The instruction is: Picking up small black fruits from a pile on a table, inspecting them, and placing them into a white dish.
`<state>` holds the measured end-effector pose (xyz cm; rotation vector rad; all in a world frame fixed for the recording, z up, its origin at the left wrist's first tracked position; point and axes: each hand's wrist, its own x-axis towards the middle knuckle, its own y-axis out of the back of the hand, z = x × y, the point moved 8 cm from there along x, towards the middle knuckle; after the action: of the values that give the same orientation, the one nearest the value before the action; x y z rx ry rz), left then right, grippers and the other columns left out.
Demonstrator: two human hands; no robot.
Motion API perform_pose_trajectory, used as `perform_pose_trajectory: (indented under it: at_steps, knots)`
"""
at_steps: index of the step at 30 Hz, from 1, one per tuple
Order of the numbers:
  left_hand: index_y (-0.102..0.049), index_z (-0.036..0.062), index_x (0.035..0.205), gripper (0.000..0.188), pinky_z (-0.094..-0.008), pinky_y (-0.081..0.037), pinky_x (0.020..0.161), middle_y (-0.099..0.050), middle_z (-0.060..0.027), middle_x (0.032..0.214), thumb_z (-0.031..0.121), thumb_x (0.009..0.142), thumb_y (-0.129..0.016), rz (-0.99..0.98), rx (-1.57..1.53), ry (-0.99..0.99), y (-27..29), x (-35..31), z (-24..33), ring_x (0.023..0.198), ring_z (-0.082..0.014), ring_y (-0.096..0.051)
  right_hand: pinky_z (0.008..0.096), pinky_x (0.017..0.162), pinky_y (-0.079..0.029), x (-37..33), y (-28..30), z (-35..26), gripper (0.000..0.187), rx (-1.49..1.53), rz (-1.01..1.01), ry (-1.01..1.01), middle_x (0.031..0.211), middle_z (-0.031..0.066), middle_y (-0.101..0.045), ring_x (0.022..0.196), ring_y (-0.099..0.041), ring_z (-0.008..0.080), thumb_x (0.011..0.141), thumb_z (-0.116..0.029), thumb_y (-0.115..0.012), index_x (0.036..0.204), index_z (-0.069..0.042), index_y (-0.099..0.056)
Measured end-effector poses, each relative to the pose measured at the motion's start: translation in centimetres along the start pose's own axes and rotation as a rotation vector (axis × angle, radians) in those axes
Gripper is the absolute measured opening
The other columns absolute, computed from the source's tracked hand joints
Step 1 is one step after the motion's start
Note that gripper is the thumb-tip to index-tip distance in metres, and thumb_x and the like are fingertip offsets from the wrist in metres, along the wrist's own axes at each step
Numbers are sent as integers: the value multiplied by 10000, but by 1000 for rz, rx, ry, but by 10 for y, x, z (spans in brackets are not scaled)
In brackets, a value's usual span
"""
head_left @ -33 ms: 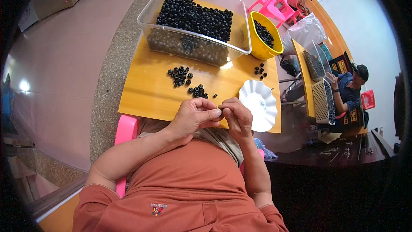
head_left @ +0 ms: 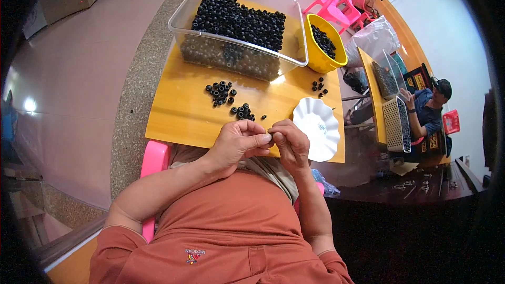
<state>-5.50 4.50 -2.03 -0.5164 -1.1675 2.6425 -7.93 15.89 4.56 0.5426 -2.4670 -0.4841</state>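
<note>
Both of my hands meet in front of my belly, at the near edge of the wooden table [head_left: 179,121]. Thumb and fingers of my left hand [head_left: 239,142] pinch one side of a small dark round piece [head_left: 270,141]. My right hand [head_left: 291,144] has its fingertips closed on the other side of it; fingers cover most of the piece. Just beyond lie two loose clusters of black round pieces with holes, a larger cluster [head_left: 221,93] and a nearer one [head_left: 243,111]. A white scalloped plate [head_left: 327,139] rests beside my right hand.
A see-through plastic bin [head_left: 181,27] full of black pieces stands at the back of the table. Right of it is a yellow basin [head_left: 336,64] with more, and a few loose pieces [head_left: 319,85] lie nearby. A person [head_left: 428,108] sits at another table on the right.
</note>
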Motion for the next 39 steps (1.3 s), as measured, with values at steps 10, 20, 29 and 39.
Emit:
perform_pose_trajectory:
  at_steps: [10, 20, 29, 39]
  knots:
    - [-586, 38, 972, 152, -297, -570, 751, -626, -47, 918, 90, 863, -677, 33, -11, 0, 4, -1, 0, 826, -142, -635, 290, 643, -490, 1, -4, -22, 174, -248, -9, 173, 884, 164, -612, 746, -615, 241, 881, -54, -606, 1029, 36, -616]
    - [-582, 29, 945, 152, -234, -524, 712, -642, -50, 887, 78, 850, -691, 60, -12, -47, 8, 0, 0, 792, -108, -616, 356, 611, -543, -2, -10, -25, 426, -424, -32, 225, 959, 178, -608, 752, -644, 316, 743, -59, -735, 1130, 11, -571]
    - [-627, 16, 893, 119, -217, -476, 689, -648, -30, 828, 72, 832, -713, 112, 84, -162, 11, 0, 3, 746, -81, -581, 342, 578, -515, -7, -14, -30, 410, -563, 46, 311, 888, 169, -605, 697, -612, 277, 703, 20, -727, 1091, 27, -593]
    - [-655, -10, 942, 130, -222, -482, 703, -671, -49, 860, 73, 849, -692, 102, 140, -251, 8, 1, 6, 754, -84, -589, 346, 557, -531, -9, -16, -25, 340, -519, 69, 361, 904, 179, -619, 703, -643, 300, 747, -11, -710, 1066, 11, -593]
